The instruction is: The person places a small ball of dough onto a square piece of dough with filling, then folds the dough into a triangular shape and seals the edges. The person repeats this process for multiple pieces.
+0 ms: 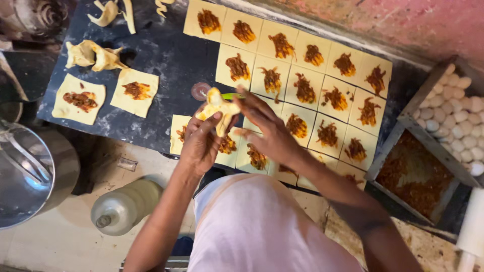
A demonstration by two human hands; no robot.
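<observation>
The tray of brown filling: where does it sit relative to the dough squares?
In the head view, the tray of brown filling sits at the right, just beyond the grid of dough squares, beside a compartment of white dough balls.

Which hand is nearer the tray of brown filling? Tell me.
Right. The right hand is over the filled dough squares, on the side toward the tray of brown filling. The left hand, pinching the folded dough piece, is farther away.

Two hands [201, 143]; two filled dough squares [79, 99] at left; two trays [416, 176].
</observation>
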